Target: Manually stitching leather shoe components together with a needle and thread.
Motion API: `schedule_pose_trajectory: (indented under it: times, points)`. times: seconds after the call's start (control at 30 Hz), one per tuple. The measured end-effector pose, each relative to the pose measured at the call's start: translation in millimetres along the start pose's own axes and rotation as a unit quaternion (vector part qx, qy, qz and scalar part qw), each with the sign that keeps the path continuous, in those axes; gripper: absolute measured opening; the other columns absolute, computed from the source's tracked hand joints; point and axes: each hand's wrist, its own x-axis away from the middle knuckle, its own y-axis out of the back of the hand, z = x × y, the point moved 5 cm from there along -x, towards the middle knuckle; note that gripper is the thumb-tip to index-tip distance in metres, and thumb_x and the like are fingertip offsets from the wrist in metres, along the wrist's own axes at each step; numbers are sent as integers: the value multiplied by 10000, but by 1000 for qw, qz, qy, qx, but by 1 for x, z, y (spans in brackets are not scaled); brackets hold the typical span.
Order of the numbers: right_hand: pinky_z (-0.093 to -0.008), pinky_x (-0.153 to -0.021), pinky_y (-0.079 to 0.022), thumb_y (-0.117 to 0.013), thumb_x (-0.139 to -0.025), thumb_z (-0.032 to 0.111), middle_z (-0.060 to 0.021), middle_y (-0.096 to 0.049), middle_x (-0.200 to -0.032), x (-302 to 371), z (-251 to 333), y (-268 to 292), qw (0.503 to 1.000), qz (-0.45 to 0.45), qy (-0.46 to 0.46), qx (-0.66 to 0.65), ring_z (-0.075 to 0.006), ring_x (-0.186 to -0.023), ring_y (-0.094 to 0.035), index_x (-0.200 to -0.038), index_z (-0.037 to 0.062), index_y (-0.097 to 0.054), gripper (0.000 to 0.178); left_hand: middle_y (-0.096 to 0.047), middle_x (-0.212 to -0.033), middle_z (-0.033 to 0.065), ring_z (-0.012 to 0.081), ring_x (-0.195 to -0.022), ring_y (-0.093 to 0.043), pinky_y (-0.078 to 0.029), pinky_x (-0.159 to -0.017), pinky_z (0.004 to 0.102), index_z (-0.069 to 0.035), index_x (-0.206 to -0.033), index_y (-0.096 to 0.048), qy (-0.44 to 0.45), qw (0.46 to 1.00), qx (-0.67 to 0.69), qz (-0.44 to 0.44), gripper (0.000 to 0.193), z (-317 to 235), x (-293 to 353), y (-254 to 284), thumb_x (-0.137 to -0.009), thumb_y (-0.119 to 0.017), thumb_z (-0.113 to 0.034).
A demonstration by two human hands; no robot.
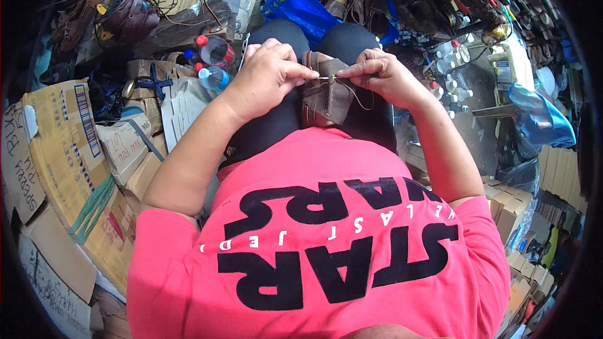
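Note:
A grey-brown leather shoe upper (pixel 339 103) with reddish-brown edging rests on my lap between my thighs. A thin, light tan lace (pixel 322 78) crosses it, meeting at a knot or crossing near the middle. My left hand (pixel 267 78) pinches one side of the lace between thumb and forefinger. On the other side, my right hand (pixel 386 78) pinches the lace, and a loose length loops down below those fingertips. Both hands hover just over the leather, at either side of it.
Beyond my knees is a blue bag (pixel 295 3) with brown shoes in it. Bottles (pixel 215 78) stand at the left, and more bottles (pixel 449 63) at the right. Cardboard boxes (pixel 72 150) are stacked at the left. A dark red leather piece (pixel 132 19) lies on a wooden bench.

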Motion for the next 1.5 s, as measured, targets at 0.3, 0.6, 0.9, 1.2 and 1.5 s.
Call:
schedule_pose_trajectory:
  times: [0.3, 0.6, 0.9, 1.2, 1.5]
  points:
    - [-265, -772, -450, -720, -794, 23, -9, -587, -829, -4, -5, -3, 999, 15, -14, -39, -137, -814, -538, -1010, 121, -750, 239, -529, -720, -23, 180, -792, -505, -369, -782, 327, -206, -934, -769, -26, 996, 81, -5, 222, 14, -15, -15, -753, -721, -88]
    - [-293, -714, -457, -766, -751, 95, -15, -634, -716, 0, 2, -11, 997, -59, 21, 48, -151, -737, -561, -1019, 139, -749, 272, -612, -771, -26, 169, -835, -555, -331, -860, 335, -193, -898, -744, 37, 995, 76, -46, 162, 4, 0, -19, -747, -732, -136]
    - [-206, -679, -489, -768, -797, 80, 24, -670, -820, -2, -1, -26, 964, -80, -151, -202, -33, -769, -577, -873, 14, -687, 129, -644, -772, -5, 164, -845, -585, -363, -848, 358, -132, -781, -696, 85, 990, 85, -73, 132, -2, -10, -27, -684, -779, -165]
    - [-263, -723, -451, -755, -800, 94, -37, -613, -799, -1, -1, 0, 989, -49, -71, -122, -116, -792, -567, -778, 8, -653, 135, -608, -792, 40, 219, -850, -564, -411, -780, 362, -82, -700, -668, 58, 976, 190, -88, 124, 8, -4, -9, -677, -784, -117]
    - [-415, -821, -425, -572, -897, 196, -91, -635, -782, -15, 46, -12, 950, 62, 66, 298, -283, -832, -631, -936, 110, -604, 100, -624, -809, 52, 239, -846, -613, -362, -812, 415, -135, -960, -585, -26, 985, -158, 60, 124, -35, -17, -12, -847, -544, -103]
